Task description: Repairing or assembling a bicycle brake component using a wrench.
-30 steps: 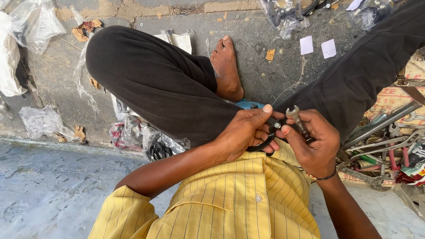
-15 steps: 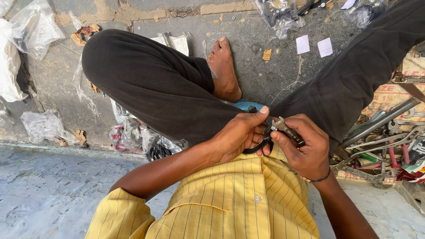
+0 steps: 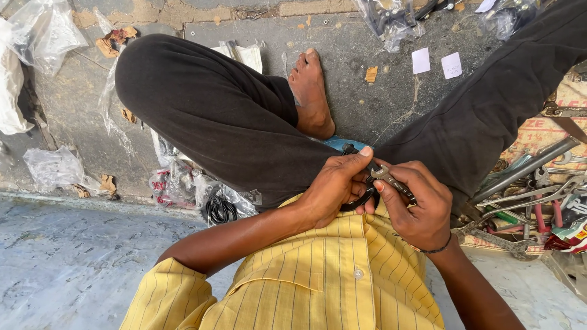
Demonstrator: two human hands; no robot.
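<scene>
Grey stone floor (image 3: pixel 73 269) fills the lower left, seen from above by a seated person in a yellow striped shirt (image 3: pixel 318 281).

Nearest, both hands meet in the lap, just above the shirt. The left hand (image 3: pixel 333 189) curls closed around a black ring-shaped part (image 3: pixel 358 201), thumb stretched over its top. The right hand (image 3: pixel 416 205) pinches a small metal wrench (image 3: pixel 391 180) between thumb and fingers, its head touching the black part where the two hands meet. Judging from this, the tool looks set on a fitting, with the tightening or loosening under way, not finished; the fitting itself is hidden by the fingers. A thin dark band circles the right wrist.

Beyond the hands, black trousers (image 3: pixel 208 116) cover a bent left knee, and a bare foot (image 3: pixel 309 91) rests sole-down on rough concrete (image 3: pixel 367 104). A blue object (image 3: pixel 333 143) peeks out just behind the left hand.

To the right, loose metal tools (image 3: pixel 532 183) lie heaped beside the other leg. Farther off, crumpled plastic bags (image 3: pixel 43 36) and two small paper squares (image 3: pixel 435 63) lie scattered.
</scene>
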